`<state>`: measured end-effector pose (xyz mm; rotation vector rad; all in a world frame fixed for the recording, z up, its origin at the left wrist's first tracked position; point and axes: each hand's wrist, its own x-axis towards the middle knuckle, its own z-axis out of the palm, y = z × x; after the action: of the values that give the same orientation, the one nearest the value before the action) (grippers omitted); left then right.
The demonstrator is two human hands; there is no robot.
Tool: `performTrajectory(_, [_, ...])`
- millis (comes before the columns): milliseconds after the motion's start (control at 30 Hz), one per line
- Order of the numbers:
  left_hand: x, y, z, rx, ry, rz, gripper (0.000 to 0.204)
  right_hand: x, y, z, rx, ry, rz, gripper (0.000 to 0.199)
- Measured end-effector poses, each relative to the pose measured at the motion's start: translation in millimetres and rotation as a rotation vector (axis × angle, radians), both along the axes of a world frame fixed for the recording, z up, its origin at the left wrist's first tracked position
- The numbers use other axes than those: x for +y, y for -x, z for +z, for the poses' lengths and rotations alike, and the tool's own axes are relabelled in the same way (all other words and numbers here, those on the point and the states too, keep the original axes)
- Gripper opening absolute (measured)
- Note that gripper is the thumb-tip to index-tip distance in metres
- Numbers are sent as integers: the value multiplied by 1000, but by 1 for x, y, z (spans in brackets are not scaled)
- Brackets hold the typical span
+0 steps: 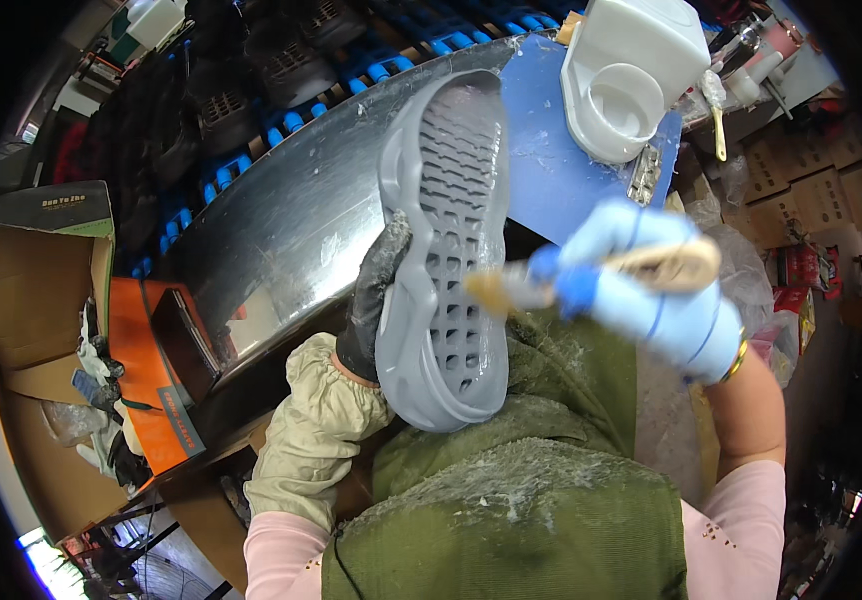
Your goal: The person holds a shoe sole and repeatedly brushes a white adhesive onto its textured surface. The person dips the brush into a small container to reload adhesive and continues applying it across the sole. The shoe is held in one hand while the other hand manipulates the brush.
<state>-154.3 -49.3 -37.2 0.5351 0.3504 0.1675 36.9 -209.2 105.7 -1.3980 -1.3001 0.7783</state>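
Observation:
A grey shoe sole (406,330) stands tilted lengthwise in front of me, its hollow inner side with rows of square recesses turned up. My left hand (375,300), in a black glove, grips the sole's left edge; part of its fingers is hidden behind it. My right hand (641,275), in a light blue glove with darker blue finger covers, is closed around the wooden handle of a brush (491,292). The brush's yellowish bristles are over the recesses in the lower half of the sole, slightly blurred. Whether they touch it I cannot tell.
A metal worktop (281,215) lies beyond the sole, with a blue sheet (536,130) and a white dispenser with a round cup (631,75) on its right. Dark shoes (291,60) sit on a blue roller conveyor (376,72) behind. Open cardboard boxes (41,300) stand at left.

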Motion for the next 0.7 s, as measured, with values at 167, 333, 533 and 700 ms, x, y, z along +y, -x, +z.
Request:
performTrajectory(167, [2, -5, -6, -241, 256, -69, 42, -18, 14, -33, 80, -8, -418, 13])
performTrajectory(333, [-9, -6, 5, -100, -73, 239, 41, -24, 25, -46, 513, 160, -435, 14])
performTrajectory(533, [-20, -1, 8, -57, -307, 604, 46, -28, 32, -42, 460, 294, -417, 15])
performTrajectory(700, [-24, -6, 11, -155, -232, 561, 53, -44, 8, -35, 391, 128, -630, 18])
